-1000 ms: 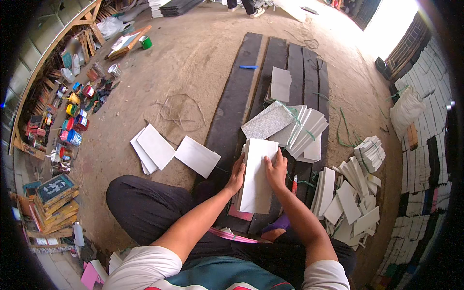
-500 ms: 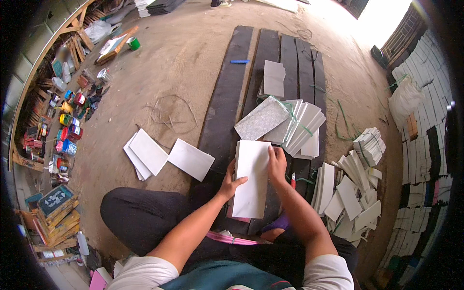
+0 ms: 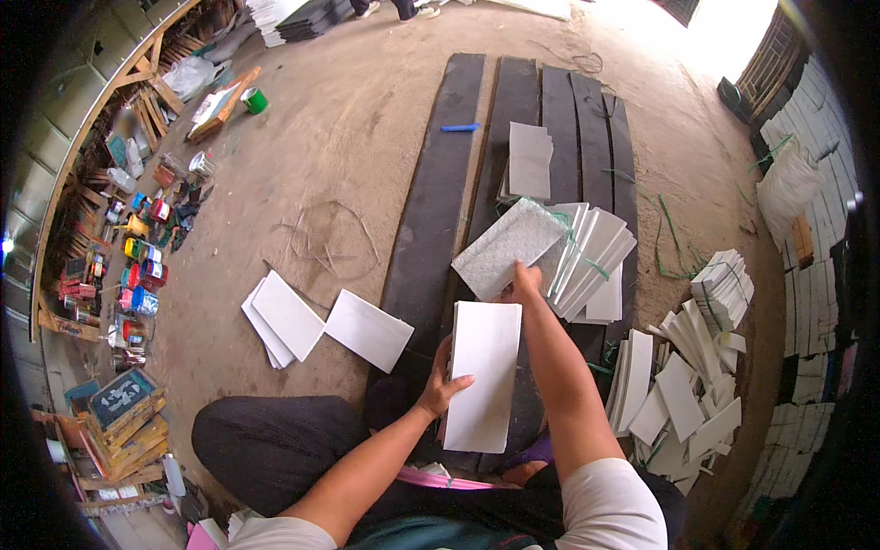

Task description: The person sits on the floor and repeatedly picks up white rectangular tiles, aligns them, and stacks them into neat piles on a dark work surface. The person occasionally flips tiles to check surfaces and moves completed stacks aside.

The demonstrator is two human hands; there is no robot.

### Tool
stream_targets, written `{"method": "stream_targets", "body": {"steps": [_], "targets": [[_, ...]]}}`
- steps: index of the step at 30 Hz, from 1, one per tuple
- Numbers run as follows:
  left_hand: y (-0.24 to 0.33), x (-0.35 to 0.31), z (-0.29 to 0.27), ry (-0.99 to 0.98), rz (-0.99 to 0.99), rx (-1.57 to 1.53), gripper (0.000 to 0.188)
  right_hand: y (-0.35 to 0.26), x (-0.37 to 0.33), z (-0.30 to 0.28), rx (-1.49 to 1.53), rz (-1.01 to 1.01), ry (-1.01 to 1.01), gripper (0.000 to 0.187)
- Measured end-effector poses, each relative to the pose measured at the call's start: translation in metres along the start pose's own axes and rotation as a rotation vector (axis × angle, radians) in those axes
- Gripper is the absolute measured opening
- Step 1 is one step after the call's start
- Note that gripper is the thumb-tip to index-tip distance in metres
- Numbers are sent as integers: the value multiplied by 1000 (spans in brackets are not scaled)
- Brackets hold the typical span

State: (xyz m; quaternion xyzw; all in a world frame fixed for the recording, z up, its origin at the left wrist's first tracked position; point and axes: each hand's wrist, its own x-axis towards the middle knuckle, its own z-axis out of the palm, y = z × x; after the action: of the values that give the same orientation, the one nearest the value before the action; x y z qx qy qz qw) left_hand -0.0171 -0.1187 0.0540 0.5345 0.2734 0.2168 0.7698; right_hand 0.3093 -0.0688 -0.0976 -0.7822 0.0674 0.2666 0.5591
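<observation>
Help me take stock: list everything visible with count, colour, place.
Boards: five, black, centre
Front stack: one, white, centre
Textured slab: one, silvery, on boards
Fanned strips: several, white, right of slab
Rear stack: one, grey, on boards
Small bar: one, blue, leftmost board
Loose sheets: several, white, left floor
Offcuts: many, white, right floor
Tied bundle: one, white, right floor
Sack: one, white, far right
Cans: many, mixed colours, left
Frames: several, brown, lower left
Left hand: one, bare, holding front stack
Right hand: one, bare, at slab's edge

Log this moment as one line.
left hand: holding white rectangular stack | right hand: at near edge of pale grey textured rectangular piece | nearby: thin blue strip on long flat black boards
</observation>
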Motion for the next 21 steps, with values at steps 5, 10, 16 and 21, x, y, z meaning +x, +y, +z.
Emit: {"method": "stream_targets", "body": {"steps": [5,10,16,21], "targets": [[-1,0,1,10,-8,-36,105,-99,-46,-86,-508,-365,115,41],[-11,3,-2,23,-36,-20,107,-178,-110,-179,-678,-440,-116,39],[-20,8,-4,26,19,42,104,-214,-231,-190,-947,-765,25,54],[-19,9,-8,-39,-14,-49,105,-185,-327,-152,-1383,-645,-366,53]]}}
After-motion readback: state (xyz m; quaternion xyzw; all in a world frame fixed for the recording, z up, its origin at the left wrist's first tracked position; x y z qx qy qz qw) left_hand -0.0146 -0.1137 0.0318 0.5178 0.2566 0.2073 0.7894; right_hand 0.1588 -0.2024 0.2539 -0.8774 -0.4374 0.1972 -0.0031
